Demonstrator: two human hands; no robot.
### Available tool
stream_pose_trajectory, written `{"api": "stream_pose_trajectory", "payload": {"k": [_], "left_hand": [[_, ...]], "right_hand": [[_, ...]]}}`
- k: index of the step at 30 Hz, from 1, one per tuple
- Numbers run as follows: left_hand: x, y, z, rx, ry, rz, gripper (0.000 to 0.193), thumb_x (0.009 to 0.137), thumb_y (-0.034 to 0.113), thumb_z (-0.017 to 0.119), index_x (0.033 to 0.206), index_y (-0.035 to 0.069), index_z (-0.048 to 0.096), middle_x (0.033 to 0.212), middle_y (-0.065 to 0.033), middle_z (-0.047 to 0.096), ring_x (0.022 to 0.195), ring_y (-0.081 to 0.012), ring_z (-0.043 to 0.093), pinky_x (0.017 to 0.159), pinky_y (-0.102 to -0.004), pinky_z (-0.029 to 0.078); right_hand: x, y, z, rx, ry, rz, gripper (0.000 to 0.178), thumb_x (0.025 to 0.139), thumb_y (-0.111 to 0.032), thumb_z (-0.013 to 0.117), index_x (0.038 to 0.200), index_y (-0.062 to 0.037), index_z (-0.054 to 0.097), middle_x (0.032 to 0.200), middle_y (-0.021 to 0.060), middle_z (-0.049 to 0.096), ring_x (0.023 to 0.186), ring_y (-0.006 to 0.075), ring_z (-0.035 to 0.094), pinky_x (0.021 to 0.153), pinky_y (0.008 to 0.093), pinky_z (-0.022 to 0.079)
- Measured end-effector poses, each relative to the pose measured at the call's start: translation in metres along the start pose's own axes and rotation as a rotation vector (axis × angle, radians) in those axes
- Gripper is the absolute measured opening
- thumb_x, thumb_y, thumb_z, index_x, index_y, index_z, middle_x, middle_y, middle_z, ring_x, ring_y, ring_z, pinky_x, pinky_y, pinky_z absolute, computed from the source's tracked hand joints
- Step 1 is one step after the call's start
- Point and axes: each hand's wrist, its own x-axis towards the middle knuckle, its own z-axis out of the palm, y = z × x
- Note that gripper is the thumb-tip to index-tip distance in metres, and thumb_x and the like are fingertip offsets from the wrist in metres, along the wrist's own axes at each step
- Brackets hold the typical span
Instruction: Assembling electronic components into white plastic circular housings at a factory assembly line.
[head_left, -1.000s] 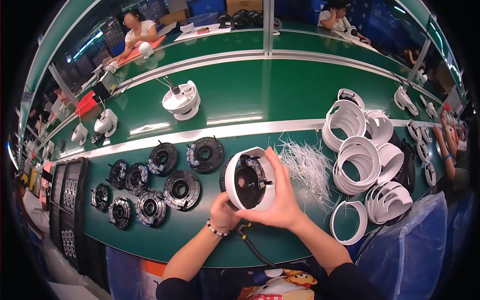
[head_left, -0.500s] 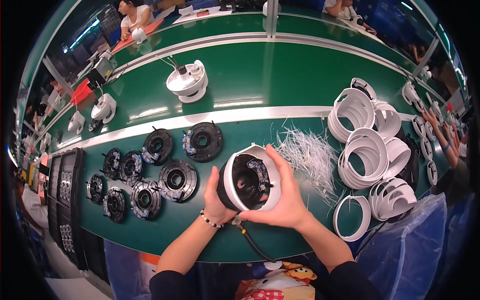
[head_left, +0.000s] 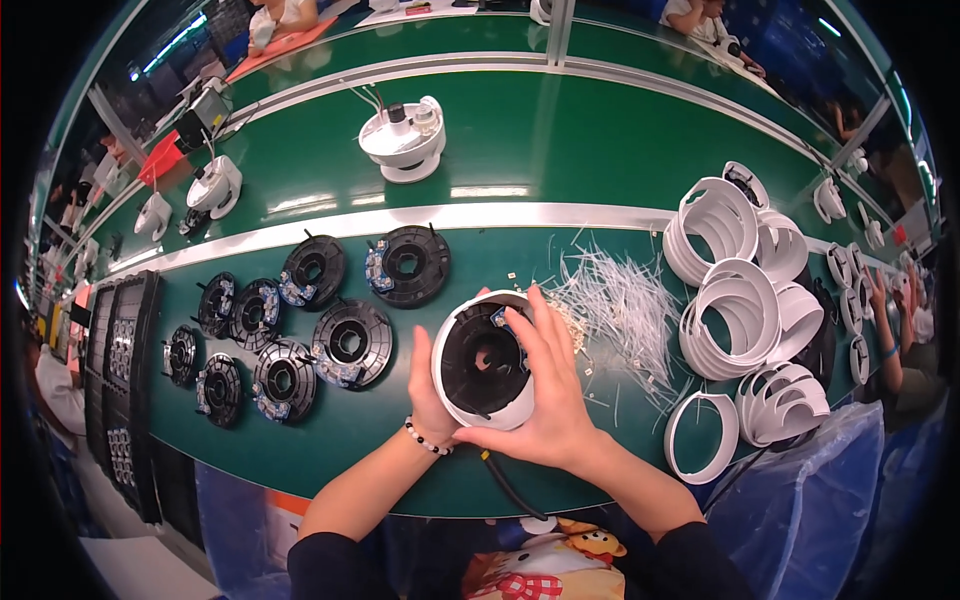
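Between my two hands I hold a white plastic ring with a black round disc seated inside it. The disc has a hole in its middle and a small blue circuit board at its upper right. My left hand is wrapped round the ring's left side. My right hand grips the right side, its thumb low at the rim and a fingertip bent over the inside by the board. The right fingers hide part of the disc. A black cable lies below the ring, near the table edge.
Several black discs with blue boards lie to the left, beside black trays. White cable ties are heaped to the right, with stacked white rings beyond. A white lamp-like unit stands on the far green surface.
The ring has turned to face me more squarely, and the disc inside shows rounder. My right fingers have moved from the outer wall over the rim onto the inside.
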Motion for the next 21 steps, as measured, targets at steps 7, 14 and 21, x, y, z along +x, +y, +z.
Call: {"api": "stream_pose_trajectory", "payload": {"k": [7, 14, 21], "left_hand": [[0.0, 0.003, -0.012, 0.003, -0.116, -0.116, 0.073, 0.082, 0.062, 0.023, 0.127, 0.007, 0.031, 0.125, -0.0121, 0.039, 0.114, -0.024, 0.041, 0.096, -0.0384, 0.034], [-0.001, 0.006, -0.017, 0.093, -0.186, -0.094, 0.084, 0.072, 0.067, 0.041, 0.128, 0.006, 0.03, 0.127, -0.0129, 0.038, 0.115, -0.0251, 0.04, 0.097, -0.0413, 0.033], [0.0, 0.012, -0.003, 0.016, -0.14, 0.067, 0.066, 0.072, 0.041, 0.049, 0.122, 0.001, 0.036, 0.119, -0.0135, 0.045, 0.108, -0.0237, 0.046, 0.093, -0.0369, 0.037]], "right_hand": [[0.005, 0.011, -0.009, -0.027, -0.123, -0.068, 0.105, 0.044, -0.04, 0.079, 0.126, 0.0013, 0.027, 0.13, 0.0269, 0.024, 0.116, 0.0418, 0.03, 0.095, 0.0465, 0.027], [0.011, 0.007, -0.013, -0.008, -0.144, -0.088, 0.107, 0.044, -0.042, 0.079, 0.126, 0.0023, 0.026, 0.129, 0.0255, 0.027, 0.116, 0.0412, 0.03, 0.095, 0.0465, 0.027], [0.007, -0.006, 0.008, -0.113, 0.011, 0.042, 0.114, 0.045, -0.046, 0.078, 0.128, 0.006, 0.02, 0.129, 0.0269, 0.025, 0.119, 0.0419, 0.026, 0.096, 0.0473, 0.023]]}}
